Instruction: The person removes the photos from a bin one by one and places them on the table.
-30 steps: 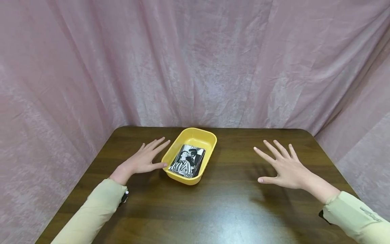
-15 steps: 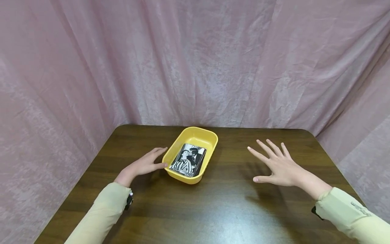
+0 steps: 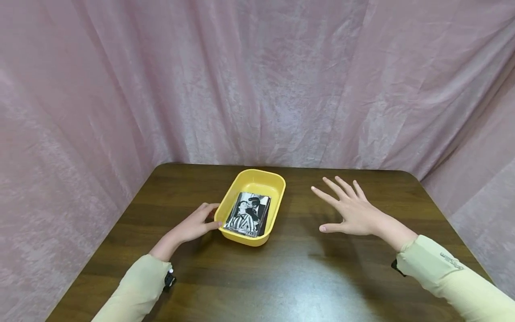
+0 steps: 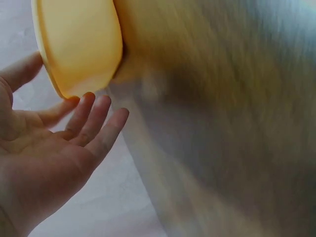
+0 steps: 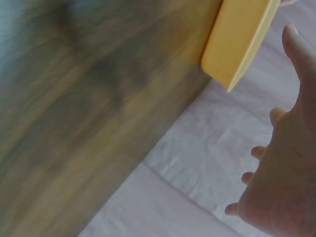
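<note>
A yellow plastic tray (image 3: 276,197) stands on the dark wooden table. Inside it lies a stack of black-and-white photo prints (image 3: 246,217); the top one shows a couple, one in a striped shirt. My left hand (image 3: 195,225) holds the tray by its left side, thumb over the rim near the front corner and index finger against the outer wall. In the left wrist view the other fingers (image 4: 98,123) hang beside the tray, off its wall. My right hand (image 3: 356,213) hovers over the table to the right of the tray, fingers spread, holding nothing.
The brown wooden table (image 3: 281,286) carries a glare patch near its front. Behind it and at both sides hang pink velvet curtains (image 3: 281,89). Both forearms wear pale sleeves (image 3: 141,286), with a dark band at each wrist.
My left hand has come down to the tray and taken its left rim between thumb and finger. The tray has turned slightly. My right hand has moved left, nearer the tray, still spread.
</note>
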Demonstrator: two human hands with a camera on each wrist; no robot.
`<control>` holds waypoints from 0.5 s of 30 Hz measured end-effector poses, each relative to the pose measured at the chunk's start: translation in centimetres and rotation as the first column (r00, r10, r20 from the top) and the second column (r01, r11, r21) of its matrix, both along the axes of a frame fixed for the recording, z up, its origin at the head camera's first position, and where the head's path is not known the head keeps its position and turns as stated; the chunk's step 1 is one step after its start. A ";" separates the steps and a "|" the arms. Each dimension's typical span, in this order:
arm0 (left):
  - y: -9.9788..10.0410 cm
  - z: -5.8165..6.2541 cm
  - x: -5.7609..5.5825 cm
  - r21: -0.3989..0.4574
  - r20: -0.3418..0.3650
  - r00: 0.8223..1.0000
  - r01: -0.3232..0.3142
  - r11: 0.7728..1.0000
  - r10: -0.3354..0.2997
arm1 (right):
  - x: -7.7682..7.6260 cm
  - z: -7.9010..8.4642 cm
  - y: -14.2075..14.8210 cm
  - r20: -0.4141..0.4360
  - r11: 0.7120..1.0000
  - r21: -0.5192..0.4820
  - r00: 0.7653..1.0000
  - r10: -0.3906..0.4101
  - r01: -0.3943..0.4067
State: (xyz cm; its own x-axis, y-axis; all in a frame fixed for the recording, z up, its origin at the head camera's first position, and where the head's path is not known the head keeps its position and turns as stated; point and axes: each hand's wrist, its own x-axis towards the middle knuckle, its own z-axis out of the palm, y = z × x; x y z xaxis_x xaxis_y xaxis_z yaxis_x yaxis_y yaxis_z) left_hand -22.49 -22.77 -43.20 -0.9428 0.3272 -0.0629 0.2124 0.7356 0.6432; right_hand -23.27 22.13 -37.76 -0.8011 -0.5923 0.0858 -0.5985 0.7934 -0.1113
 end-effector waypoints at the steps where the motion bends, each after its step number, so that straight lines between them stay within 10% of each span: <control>1: 0.1 0.0 0.3 0.015 0.007 1.000 -0.012 1.000 0.012 | -0.1 0.1 -0.3 -0.001 1.000 -0.004 1.000 0.005 -0.005; 15: 1.4 0.2 3.5 0.258 0.223 0.954 -0.254 0.932 0.198 | -2.4 2.0 -4.7 0.030 0.997 -0.040 0.998 0.062 -0.061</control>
State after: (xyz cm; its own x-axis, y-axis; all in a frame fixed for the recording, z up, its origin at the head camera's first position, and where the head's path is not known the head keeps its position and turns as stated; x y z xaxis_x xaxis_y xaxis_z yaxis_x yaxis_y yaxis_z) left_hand -18.99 -21.33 -42.95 -0.9731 0.1370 -0.1851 -0.0851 0.5332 0.8417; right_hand -25.68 17.43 -35.78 -0.7659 -0.6372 0.0858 -0.6418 0.7498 -0.1607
